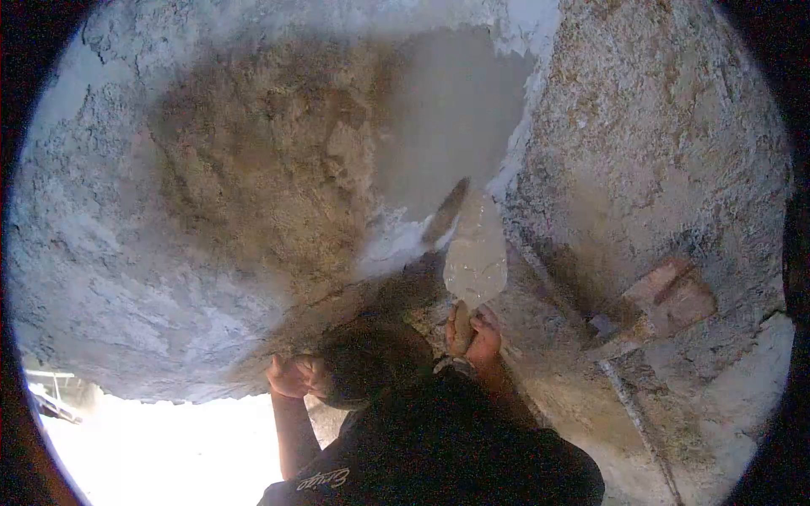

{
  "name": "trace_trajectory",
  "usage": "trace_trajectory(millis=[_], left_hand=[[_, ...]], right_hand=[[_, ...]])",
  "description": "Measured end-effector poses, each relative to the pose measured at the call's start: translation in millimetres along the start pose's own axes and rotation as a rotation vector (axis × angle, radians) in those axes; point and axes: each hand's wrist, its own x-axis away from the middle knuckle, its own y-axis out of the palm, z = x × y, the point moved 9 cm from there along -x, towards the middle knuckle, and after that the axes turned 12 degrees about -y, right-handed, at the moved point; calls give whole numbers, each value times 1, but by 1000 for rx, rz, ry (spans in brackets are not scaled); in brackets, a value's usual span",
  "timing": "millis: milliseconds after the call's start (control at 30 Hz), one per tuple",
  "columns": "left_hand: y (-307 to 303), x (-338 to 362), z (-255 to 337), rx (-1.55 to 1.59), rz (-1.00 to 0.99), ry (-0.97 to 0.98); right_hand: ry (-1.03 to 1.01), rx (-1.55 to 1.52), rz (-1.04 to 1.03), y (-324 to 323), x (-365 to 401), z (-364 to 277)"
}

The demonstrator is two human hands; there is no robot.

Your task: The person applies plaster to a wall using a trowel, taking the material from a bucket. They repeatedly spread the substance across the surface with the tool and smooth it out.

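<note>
Neither of my hands shows in the head view. Another person (422,438) in a black shirt stands close below me, facing a rough wall (253,169). One of that person's hands (475,335) grips the handle of a plaster-coated trowel (477,253), whose blade lies against the wall at the lower edge of a smooth grey patch of fresh plaster (447,118). The person's other hand (291,377) is raised beside their head, fingers curled, and seems to hold nothing.
The wall is bare and coarse, brownish in the middle and whitish at the left. A reddish brick piece (671,295) juts out at the right, with a thin rod (641,430) running down below it. Bright daylight (169,447) fills the lower left.
</note>
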Motion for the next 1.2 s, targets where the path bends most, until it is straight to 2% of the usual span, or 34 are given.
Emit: trace_trajectory(millis=[133,200,267,300,333,367,400,433,500,533,600,633,700,733,800,833,900,933,967,1000,1033,1100,1133,1200], left_hand=[[2,2,-1,2,-30,-47],[-16,9,-1,-32,104,-58],[-12,6,0,-7,98,-14],[-5,2,1,4,93,6],[6,-5,3,16,87,26],[14,-9,5,-38,144,22],[19,-13,8,-93,200,19],[17,-13,9,-97,199,12],[15,-10,7,-229,196,-24],[16,-9,5,-235,194,-27],[-5,2,8,45,423,109],[-4,-1,11,42,420,107],[19,-16,4,-178,170,-62],[18,-14,4,-181,164,-58],[-21,14,12,-139,544,79],[-27,19,11,-146,529,91],[-24,8,5,-102,252,13],[-9,5,4,39,401,17],[-10,1,5,38,395,16],[-1,-4,5,-20,296,4],[7,-7,4,-75,198,-7],[1,0,4,-73,195,-18],[-4,4,4,-80,190,-28],[-13,9,1,-83,189,-32]], right_hand=[[-25,-57,58,-4,3,2],[-37,-69,76,-17,3,8],[-206,317,85,-48,1,5],[-212,314,91,-57,0,11],[-269,481,94,-62,-1,10],[-323,649,98,-67,0,8],[-328,645,105,-67,3,12],[-371,983,217,-72,8,6],[-408,1316,337,-69,15,-6],[-307,1160,307,-69,12,0],[-214,1000,275,-65,9,1],[-162,952,199,-63,7,2],[-114,904,123,-69,5,15],[-119,674,238,-81,6,26],[-124,443,335,-89,7,32],[-158,786,202,-41,5,3],[-225,1127,56,-19,-14,-8],[-284,842,-45,-27,-21,8],[-329,557,-141,-37,-24,18],[-337,833,-90,-25,-21,3],[-337,838,-90,-14,-26,-4],[-378,949,-118,-1,-29,-12],[-370,952,-119,-14,-33,-6],[-533,1128,-173,-21,-42,-6]])
